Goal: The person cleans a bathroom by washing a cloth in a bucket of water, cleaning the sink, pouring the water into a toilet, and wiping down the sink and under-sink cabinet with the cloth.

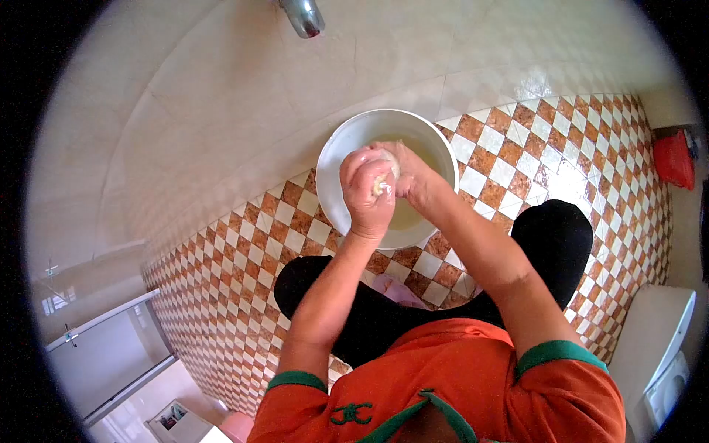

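Both hands are together over a white bucket (332, 193) that has cloudy, yellowish water (415, 205) in it. My left hand (367, 193) is wet, its fingers curled tightly round a cream-coloured, soft-looking lump (380, 184). Little of that lump shows between the fingers, so its kind is unclear. My right hand (406, 168) presses against the left from the far right side, fingers closed round the same lump. The right fingertips are partly hidden behind the left hand.
The bucket stands on a brown-and-white checked tile floor (491, 193) beside a pale wall. A metal spout (304, 18) juts out above. Bent knees in black trousers (554, 236) flank the bucket. A red container (673, 161) is far right, a white toilet (657, 332) lower right.
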Demonstrator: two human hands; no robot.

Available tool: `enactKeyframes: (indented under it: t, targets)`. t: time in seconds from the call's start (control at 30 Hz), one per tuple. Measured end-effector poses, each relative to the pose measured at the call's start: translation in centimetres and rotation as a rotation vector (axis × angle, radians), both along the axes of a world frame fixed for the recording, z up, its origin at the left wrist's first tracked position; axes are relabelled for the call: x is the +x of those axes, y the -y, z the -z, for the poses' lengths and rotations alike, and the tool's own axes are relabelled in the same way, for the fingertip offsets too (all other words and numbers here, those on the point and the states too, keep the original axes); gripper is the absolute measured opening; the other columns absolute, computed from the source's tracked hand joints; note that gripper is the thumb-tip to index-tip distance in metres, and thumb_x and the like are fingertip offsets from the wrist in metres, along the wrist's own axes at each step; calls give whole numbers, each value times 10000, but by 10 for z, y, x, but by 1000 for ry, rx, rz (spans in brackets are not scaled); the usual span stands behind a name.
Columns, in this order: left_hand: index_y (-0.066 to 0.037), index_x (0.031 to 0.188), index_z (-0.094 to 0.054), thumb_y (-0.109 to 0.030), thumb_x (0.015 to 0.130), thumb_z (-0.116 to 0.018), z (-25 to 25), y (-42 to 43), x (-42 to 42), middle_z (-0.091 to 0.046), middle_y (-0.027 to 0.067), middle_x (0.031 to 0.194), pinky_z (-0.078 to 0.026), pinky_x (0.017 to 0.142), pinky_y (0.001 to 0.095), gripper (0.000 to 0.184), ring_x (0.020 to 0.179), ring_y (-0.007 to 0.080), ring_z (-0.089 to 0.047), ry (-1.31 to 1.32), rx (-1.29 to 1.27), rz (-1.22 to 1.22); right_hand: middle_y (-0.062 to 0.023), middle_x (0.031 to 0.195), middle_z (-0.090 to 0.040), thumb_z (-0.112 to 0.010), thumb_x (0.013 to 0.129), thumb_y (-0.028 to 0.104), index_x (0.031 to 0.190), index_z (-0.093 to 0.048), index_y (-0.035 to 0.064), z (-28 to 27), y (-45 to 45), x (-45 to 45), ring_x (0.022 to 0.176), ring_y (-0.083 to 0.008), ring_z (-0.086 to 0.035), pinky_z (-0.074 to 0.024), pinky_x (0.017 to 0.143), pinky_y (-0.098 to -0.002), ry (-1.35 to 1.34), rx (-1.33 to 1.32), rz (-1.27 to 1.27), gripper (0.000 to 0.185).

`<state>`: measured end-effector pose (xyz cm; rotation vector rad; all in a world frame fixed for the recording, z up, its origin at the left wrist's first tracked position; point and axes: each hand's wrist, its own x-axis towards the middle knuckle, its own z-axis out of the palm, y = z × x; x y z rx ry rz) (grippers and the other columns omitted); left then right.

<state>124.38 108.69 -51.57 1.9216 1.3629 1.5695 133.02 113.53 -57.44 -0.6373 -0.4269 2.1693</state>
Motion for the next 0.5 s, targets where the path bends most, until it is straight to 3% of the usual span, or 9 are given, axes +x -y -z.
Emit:
enactKeyframes:
  t: [0.03,0.1,0.17,0.2,0.3,0.37,0.4,0.5]
  targets:
    - [-73,814,-534,26,642,-588,-4,-4,-2,-527,87,953,-414,815,366,205,908,267,-508,-150,127,96,-81,769,-541,-397,859,118,835,-498,42,4,-4,1,698,-187,-557,-489,608,-325,53,151,-57,129]
    - [-101,791,-553,32,592,-606,-13,-6,-9,-546,67,908,-413,819,383,245,916,283,-506,-222,151,145,-74,779,-543,-395,861,88,837,-506,31,-2,-15,2,697,-167,-549,-480,613,-296,90,521,-273,128]
    - [-125,793,-563,35,564,-603,-19,-5,-14,-556,32,874,-411,818,390,282,907,274,-510,-453,229,316,-67,805,-550,-397,863,74,879,-522,9,1,-28,0,717,-144,-544,-469,638,-266,141,970,-382,142]
    - [-132,747,-576,-3,559,-616,-20,-5,-15,-558,9,858,-414,808,390,232,898,264,-514,-504,266,359,-67,843,-557,-409,862,82,943,-519,-6,-3,-28,1,759,-138,-542,-458,676,-257,135,857,-443,163]
    - [-122,647,-572,-86,569,-610,-21,-4,-17,-553,-15,832,-434,750,343,94,908,232,-489,-636,341,509,-99,981,-585,-647,669,152,1020,-555,25,-17,-37,-1,859,-184,-542,-433,791,-289,229,770,-649,384]
    - [-101,645,-569,-105,573,-611,-20,-4,-14,-557,7,816,-440,745,342,83,871,234,-509,-629,362,556,-65,939,-570,-494,812,212,1069,-529,10,-30,-40,-3,859,-145,-522,-419,782,-280,601,1330,-799,329]
    - [-93,633,-564,-117,574,-611,-20,-3,-11,-555,21,789,-445,739,341,79,841,235,-520,-617,334,568,-65,939,-570,-494,812,212,1069,-529,10,-31,-41,-9,859,-145,-522,-419,782,-280,601,1321,-800,329]
    - [-73,595,-543,-148,566,-617,-5,-4,-8,-543,60,716,-456,715,341,110,753,232,-545,-590,333,572,-66,822,-588,-535,710,235,946,-626,61,-40,-43,-24,766,-161,-524,-420,681,-290,711,677,-1097,307]
